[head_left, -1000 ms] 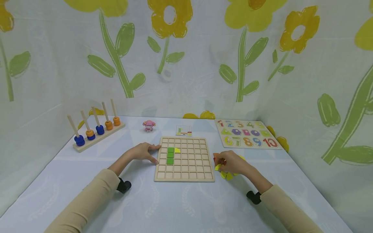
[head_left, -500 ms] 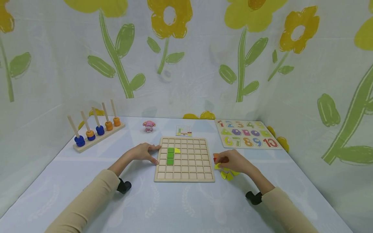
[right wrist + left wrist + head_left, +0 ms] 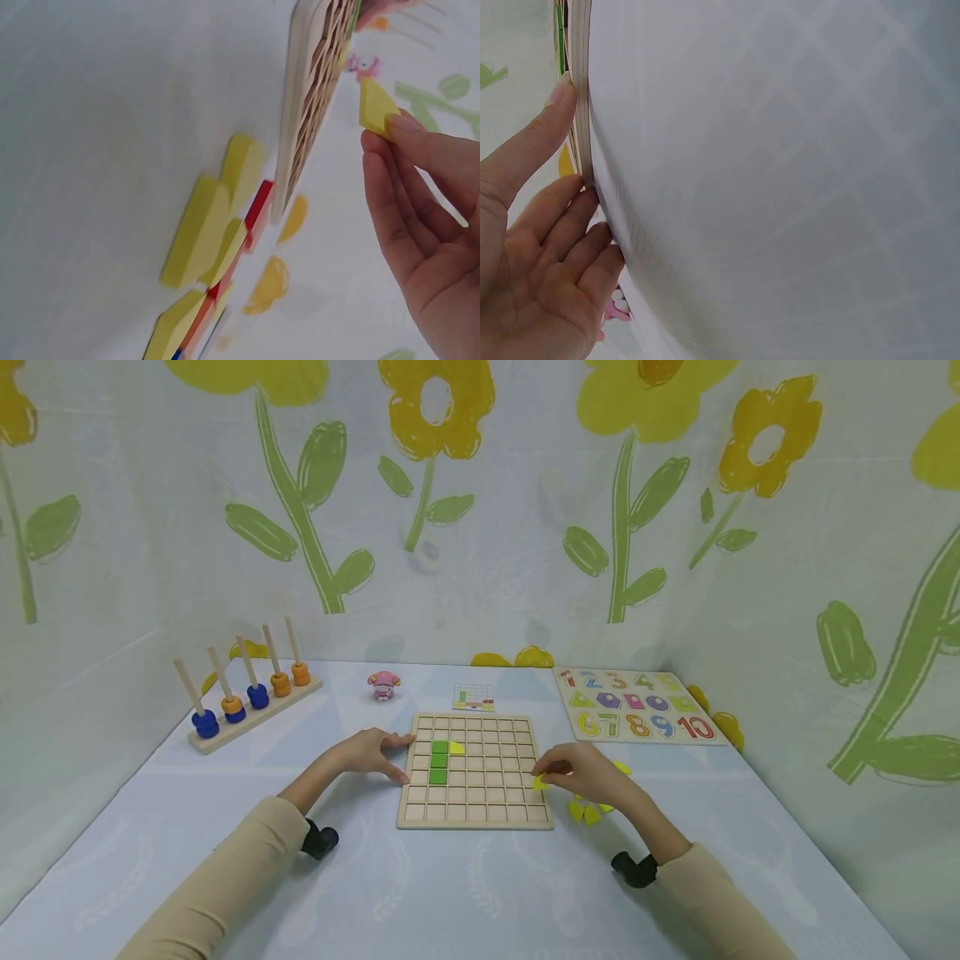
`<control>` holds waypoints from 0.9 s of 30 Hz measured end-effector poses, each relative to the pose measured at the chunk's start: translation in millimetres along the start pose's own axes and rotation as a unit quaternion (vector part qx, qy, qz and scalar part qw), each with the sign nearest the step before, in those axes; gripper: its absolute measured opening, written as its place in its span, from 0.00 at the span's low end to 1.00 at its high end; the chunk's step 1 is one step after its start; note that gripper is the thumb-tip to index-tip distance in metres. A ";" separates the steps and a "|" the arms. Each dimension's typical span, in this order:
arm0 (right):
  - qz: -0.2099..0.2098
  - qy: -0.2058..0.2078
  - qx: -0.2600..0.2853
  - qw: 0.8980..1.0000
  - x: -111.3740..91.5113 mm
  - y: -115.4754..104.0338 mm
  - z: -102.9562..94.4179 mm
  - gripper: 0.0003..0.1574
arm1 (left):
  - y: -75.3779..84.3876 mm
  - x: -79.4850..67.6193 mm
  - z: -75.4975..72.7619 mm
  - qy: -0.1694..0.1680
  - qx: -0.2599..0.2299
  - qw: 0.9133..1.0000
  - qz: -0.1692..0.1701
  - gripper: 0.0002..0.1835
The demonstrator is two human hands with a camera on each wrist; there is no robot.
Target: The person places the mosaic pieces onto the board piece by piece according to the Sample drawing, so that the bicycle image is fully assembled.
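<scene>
A wooden grid board (image 3: 495,802) lies mid-table, with several green squares (image 3: 438,760) in one column and a yellow quarter-circle tile (image 3: 456,748) beside the top one. My left hand (image 3: 365,752) rests at the board's left edge, thumb and fingers spread apart. In the left wrist view, its fingertips (image 3: 574,181) touch the board's side. Thumb and fingers of my right hand (image 3: 588,772) pinch another yellow quarter-circle tile (image 3: 376,109) above the board's right edge. Loose yellow pieces (image 3: 583,812) lie below that hand; in the right wrist view red pieces (image 3: 259,202) show among them.
A small pattern card (image 3: 473,697) and a pink figurine (image 3: 384,685) stand behind the board. At the back left is a peg stand (image 3: 255,714) with blue and orange rings. A number puzzle board (image 3: 637,706) lies at the back right.
My right hand has moved left from the loose pieces to the board's right edge, lifting a yellow quarter-circle tile with it. The left hand has stayed at the board.
</scene>
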State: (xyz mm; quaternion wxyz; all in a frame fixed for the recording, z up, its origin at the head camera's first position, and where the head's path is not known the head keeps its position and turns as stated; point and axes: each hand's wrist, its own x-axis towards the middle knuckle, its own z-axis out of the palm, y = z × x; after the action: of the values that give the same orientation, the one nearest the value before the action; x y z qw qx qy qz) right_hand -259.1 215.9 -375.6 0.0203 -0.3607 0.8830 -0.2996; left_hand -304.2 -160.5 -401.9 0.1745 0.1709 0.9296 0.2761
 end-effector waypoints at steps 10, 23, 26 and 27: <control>0.013 -0.006 0.027 1.000 17.3 -17.7 11.5 0.06 | -0.3 0.3 0.1 -0.001 0.000 1.000 0.002 0.45; -0.039 -0.015 0.053 0.998 41.0 -35.2 31.7 0.07 | -1.8 1.0 0.6 0.001 0.003 1.000 0.004 0.46; -0.039 -0.019 0.064 0.997 47.2 -40.2 37.4 0.07 | -1.7 1.0 0.6 0.000 0.002 1.000 0.002 0.45; -0.039 -0.021 0.068 0.997 49.4 -41.8 39.5 0.07 | -1.7 1.0 0.6 0.000 0.002 1.000 0.001 0.45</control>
State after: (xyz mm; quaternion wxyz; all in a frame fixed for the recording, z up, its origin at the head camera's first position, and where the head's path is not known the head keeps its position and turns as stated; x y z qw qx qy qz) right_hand -259.5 140.1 -376.3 0.0511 -0.3990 0.8452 -0.3519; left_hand -305.2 -161.1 -403.6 0.1740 0.1722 0.9301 0.2740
